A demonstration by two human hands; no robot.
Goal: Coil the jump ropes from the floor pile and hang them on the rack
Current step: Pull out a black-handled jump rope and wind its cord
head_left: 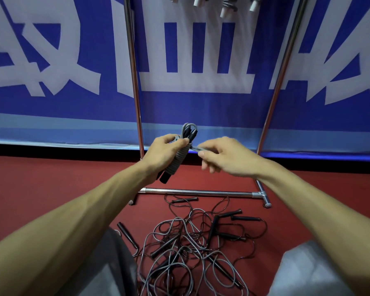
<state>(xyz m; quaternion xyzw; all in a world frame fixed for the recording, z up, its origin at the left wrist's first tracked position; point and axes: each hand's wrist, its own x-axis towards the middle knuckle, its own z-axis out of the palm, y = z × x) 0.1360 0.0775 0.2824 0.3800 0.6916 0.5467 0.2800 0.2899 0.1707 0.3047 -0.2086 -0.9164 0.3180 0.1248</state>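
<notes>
Single head-worn, wide-angle view. You look forward and down, close over your left hand and right hand, facing the far rack and banner; the rope pile lies near, at the lower edge.

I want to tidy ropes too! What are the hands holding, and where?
The left hand grips the coiled grey jump rope with black handles around its upper part; the right hand pinches its loose end.
</notes>
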